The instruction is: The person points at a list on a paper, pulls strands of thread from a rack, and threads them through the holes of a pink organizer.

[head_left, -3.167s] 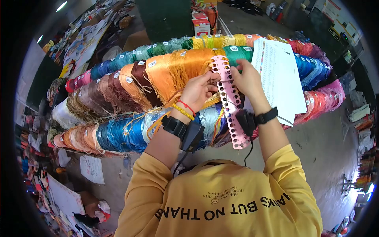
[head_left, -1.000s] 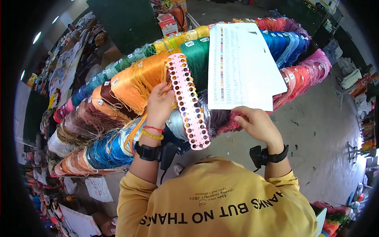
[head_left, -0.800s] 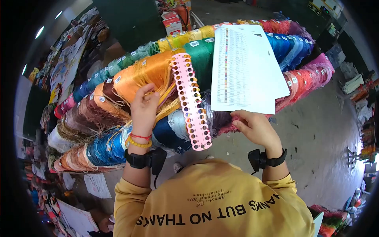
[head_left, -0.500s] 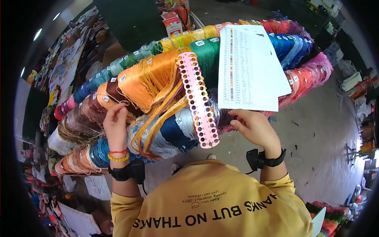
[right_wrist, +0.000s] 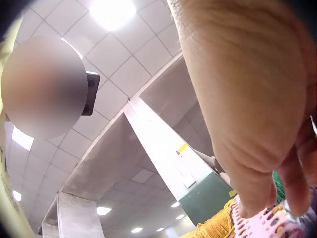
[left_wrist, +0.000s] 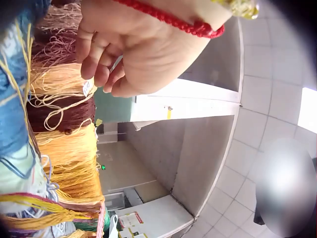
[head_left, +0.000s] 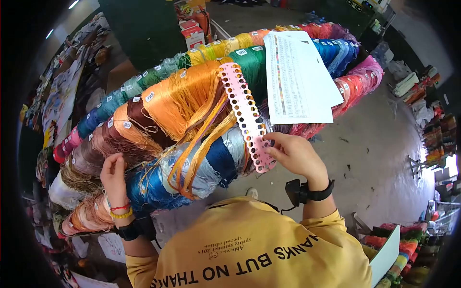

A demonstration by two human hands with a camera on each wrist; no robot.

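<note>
A long pink thread card (head_left: 245, 120) with holes along both edges lies slanting across the rows of thread hanks. Orange, yellow and purple thread strands (head_left: 194, 153) trail from its left side. My right hand (head_left: 300, 156) is at the card's near end, thumb and fingertips overlapping its right edge; in the right wrist view the thumb hangs over the pink card (right_wrist: 255, 225). My left hand (head_left: 114, 180) is out to the left, fingers loosely bent and holding nothing, near peach and brown hanks (head_left: 103, 158). The left wrist view shows its relaxed fingers beside brown hanks (left_wrist: 59, 114).
Printed sheets with a colour column (head_left: 297, 81) lie on the hanks right of the card. Labelled hanks in many colours fill three long rows, with orange hanks (head_left: 185, 91) in the middle. A pale panel (head_left: 386, 254) stands at lower right.
My left hand has left the strands beside the card and moved far left, its fingers relaxed. My right hand has come from the sheets' lower edge to the card's near end.
</note>
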